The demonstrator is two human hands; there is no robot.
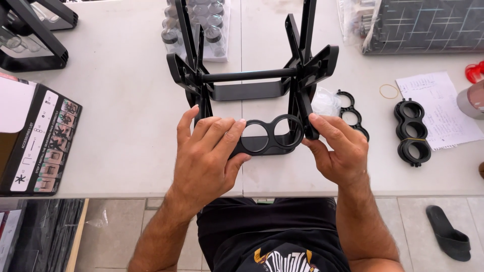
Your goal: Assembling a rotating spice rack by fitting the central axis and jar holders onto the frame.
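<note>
Plastic ring plate, stiff and probably light, sits at six o'clock of the black frame; left hand fingers pinch one end, right hand fingers pinch the other over the worktop.

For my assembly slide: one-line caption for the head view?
Both hands, left hand and right hand, hold a black ring piece against a black rack frame.

Ring holder's left end under the left hand; frame's uprights cut off at top edge
</note>
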